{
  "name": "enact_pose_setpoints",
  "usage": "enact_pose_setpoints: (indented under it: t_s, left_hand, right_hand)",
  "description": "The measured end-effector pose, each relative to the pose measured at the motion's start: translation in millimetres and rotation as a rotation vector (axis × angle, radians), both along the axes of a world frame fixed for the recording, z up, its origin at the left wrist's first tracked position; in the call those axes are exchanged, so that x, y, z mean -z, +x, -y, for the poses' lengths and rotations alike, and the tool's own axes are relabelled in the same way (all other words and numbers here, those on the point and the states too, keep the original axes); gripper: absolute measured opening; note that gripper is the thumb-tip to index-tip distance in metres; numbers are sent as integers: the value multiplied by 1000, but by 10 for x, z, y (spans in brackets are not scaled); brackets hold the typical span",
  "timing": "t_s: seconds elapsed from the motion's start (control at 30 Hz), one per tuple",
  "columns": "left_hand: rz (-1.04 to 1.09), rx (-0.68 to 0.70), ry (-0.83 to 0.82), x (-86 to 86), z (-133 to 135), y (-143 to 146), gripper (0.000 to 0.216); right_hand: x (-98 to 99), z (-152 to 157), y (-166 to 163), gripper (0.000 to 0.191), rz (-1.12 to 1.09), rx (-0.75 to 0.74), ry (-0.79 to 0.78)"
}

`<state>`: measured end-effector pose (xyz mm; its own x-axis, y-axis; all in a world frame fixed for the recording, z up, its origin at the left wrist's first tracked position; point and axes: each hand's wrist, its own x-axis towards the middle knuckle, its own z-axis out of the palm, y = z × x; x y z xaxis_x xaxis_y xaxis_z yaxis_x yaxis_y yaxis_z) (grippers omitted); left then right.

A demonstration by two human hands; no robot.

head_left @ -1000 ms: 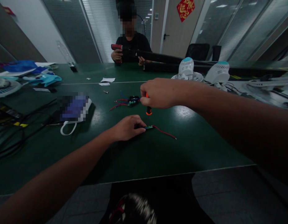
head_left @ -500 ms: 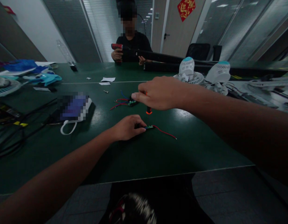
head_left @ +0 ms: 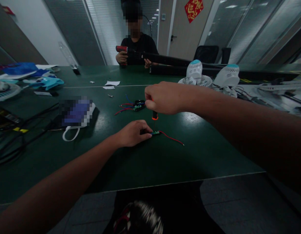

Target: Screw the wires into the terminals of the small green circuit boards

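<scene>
Dark green bench (head_left: pixel 150 162) top carries everything here, and the small circuit board (head_left: pixel 155 132) near its middle is the landmark. The left hand (head_left: pixel 132 132) lies flat just left of the board, fingers pressed together and pinching the board's left end against the bench, so that end is covered. A red wire (head_left: pixel 171 138) trails from the board's right end, lying loose on the bench.

Directly above the board hangs an upright screwdriver (head_left: pixel 154 115) with a black and orange handle. The right hand (head_left: pixel 162 97) is closed tight around it and hides most of the handle. The shaft is too dim to trace down to the board.

Just beyond the board lies a second circuit board (head_left: pixel 136 106) with red and blue leads, partly screened by the right hand. Left of the board sits a blurred-out item with a white strap (head_left: pixel 67 135), with black cables (head_left: pixel 23 133) further left. Beyond the board are paper scraps (head_left: pixel 112 84), and far left a blue cloth (head_left: pixel 46 83). Beyond and to the right, above the right forearm, stand two white fans (head_left: pixel 195 70). At the far edge, a co-worker's hand (head_left: pixel 121 58) grips a red tool (head_left: pixel 121 49) beside long black bars (head_left: pixel 170 60).
</scene>
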<state>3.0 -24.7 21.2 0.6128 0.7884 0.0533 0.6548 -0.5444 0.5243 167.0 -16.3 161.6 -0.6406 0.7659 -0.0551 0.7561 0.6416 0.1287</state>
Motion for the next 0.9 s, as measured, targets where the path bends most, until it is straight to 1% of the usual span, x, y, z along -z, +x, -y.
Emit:
enact_pose_setpoints:
  t_s: [0.33, 0.5, 0.57, 0.7, 0.73, 0.9]
  left_hand:
    - [4, 6, 14, 4, -3, -6, 23]
    - [6, -2, -4, -12, 12, 5, 24]
    - [6, -6, -6, -15, 12, 9, 23]
    - [7, -2, 4, -13, 4, 11, 22]
    - [9, 0, 5, -10, 3, 9, 22]
    - [8, -4, 10, -4, 5, 2, 22]
  right_hand:
    - [-9, 4, 16, 40, -1, -13, -23]
    - [0, -4, 22, 41, -16, -10, -26]
    - [5, -7, 33, 44, -31, -11, -23]
    - [10, -7, 59, 60, -73, 16, -6]
    - [13, -9, 63, 61, -74, 22, -1]
    - [40, -44, 65, 44, -28, 21, 32]
